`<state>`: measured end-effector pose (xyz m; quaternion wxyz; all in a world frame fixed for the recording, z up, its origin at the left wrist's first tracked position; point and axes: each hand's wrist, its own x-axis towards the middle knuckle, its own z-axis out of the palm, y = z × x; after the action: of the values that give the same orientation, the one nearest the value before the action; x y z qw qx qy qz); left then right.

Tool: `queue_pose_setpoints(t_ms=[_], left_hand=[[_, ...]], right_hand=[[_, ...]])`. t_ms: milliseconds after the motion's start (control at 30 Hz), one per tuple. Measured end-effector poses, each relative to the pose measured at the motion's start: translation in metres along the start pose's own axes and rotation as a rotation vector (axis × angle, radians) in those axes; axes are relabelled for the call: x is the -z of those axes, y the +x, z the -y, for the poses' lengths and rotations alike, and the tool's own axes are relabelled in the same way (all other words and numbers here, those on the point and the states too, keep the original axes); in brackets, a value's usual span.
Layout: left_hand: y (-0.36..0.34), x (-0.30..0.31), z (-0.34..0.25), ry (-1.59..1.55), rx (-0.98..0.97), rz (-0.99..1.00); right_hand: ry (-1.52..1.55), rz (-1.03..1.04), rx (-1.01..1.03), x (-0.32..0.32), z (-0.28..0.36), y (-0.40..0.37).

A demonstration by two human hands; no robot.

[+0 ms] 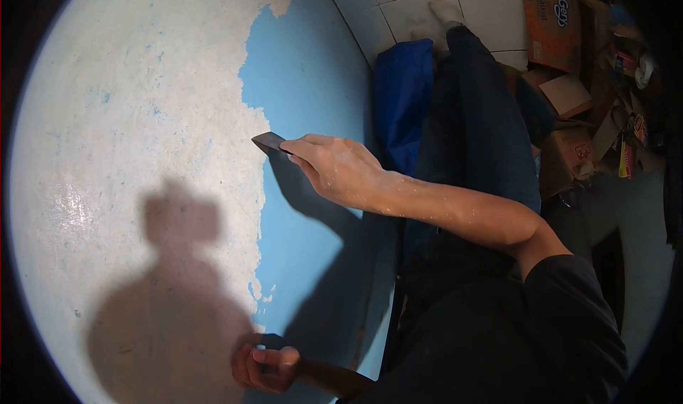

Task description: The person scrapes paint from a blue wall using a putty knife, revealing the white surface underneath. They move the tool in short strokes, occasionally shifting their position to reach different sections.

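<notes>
My right hand [334, 162] is closed around a putty knife [269, 143], with fingers and thumb pinching it near the blade. The dark metal blade lies at the ragged border between the pale, bare-looking part of the wall [163, 84] and its blue paint [313, 69]. White specks dot my right forearm. Low in the view, my left hand [269, 368] is curled up beside the wall, near the lower end of the blue area. A small pale bit shows by its thumb; whether the fingers hold anything is hidden.
My outstretched legs [491, 112] reach toward a white tiled floor [420, 12]. Beside them stands a blue bag or sheet [404, 91]. Along the right are an orange carton [551, 27], an open cardboard box [565, 94] and clutter. My shadow [171, 304] falls on the wall.
</notes>
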<state>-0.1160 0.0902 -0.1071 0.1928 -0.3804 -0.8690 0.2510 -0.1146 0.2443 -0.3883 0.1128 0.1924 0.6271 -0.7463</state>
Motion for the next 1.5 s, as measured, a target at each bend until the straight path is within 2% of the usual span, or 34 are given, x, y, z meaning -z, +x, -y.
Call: queue_pose_setpoints(t_ms=[133, 233, 333, 467, 567, 633, 733, 833, 900, 933, 1000, 1033, 1133, 1233, 1333, 1400, 1433, 1467, 1500], left_hand=[[-0.004, 0.001, 0.002, -0.015, 0.003, -0.020], [-0.005, 0.001, 0.004, -0.049, -0.021, -0.028], [-0.005, 0.003, 0.004, -0.102, -0.047, 0.004], [-0.022, 0.002, 0.006, -0.033, 0.084, -0.053], [-0.015, 0.004, 0.004, -0.122, 0.117, -0.044], [-0.008, -0.003, -0.009, -0.196, 0.199, -0.076], [0.010, -0.017, -0.016, -0.223, 0.168, -0.164], [0.016, -0.020, -0.004, -0.274, -0.087, -0.171], [-0.001, -0.010, 0.015, -0.291, -0.134, -0.139], [-0.003, -0.008, 0.019, -0.300, -0.159, -0.120], [-0.002, -0.010, 0.015, -0.294, -0.107, -0.105], [0.001, -0.010, 0.010, -0.293, -0.081, -0.091], [0.017, -0.012, -0.010, -0.254, 0.042, -0.060], [0.029, -0.002, -0.012, -0.225, -0.103, 0.092], [0.015, 0.002, 0.043, -0.260, -0.609, 0.068], [-0.027, 0.004, 0.091, -0.183, -0.754, -0.046], [-0.029, 0.000, 0.092, -0.143, -0.825, -0.105], [-0.034, 0.004, 0.083, -0.143, -0.575, -0.079], [-0.024, 0.003, 0.047, -0.143, -0.325, -0.054]], right_hand=[[-0.008, -0.137, 0.043, -0.015, 0.004, -0.008], [-0.038, -0.164, 0.039, -0.016, -0.014, 0.018], [-0.013, -0.078, 0.018, -0.008, -0.010, 0.018], [0.002, -0.090, 0.051, -0.010, -0.009, 0.011], [-0.039, -0.021, -0.054, 0.002, -0.016, 0.039], [-0.025, -0.061, 0.055, -0.002, -0.013, 0.028], [-0.028, -0.078, 0.078, -0.009, -0.012, 0.009], [-0.087, -0.067, 0.061, -0.003, -0.020, 0.031], [-0.093, -0.045, 0.025, 0.004, -0.023, 0.045], [-0.078, -0.059, 0.076, 0.002, -0.023, 0.040], [-0.052, -0.084, 0.166, -0.004, -0.018, 0.017], [-0.047, -0.053, 0.107, -0.004, -0.015, 0.012], [-0.092, -0.066, 0.104, 0.000, -0.023, 0.033], [-0.093, -0.073, 0.093, 0.003, -0.032, 0.048], [-0.073, -0.052, 0.125, -0.005, -0.018, 0.017], [-0.084, -0.036, 0.080, -0.004, -0.015, 0.016], [-0.104, -0.036, 0.080, -0.002, -0.018, 0.026], [-0.127, -0.037, 0.084, 0.002, -0.021, 0.037], [-0.129, -0.022, 0.037, 0.005, -0.024, 0.048]])
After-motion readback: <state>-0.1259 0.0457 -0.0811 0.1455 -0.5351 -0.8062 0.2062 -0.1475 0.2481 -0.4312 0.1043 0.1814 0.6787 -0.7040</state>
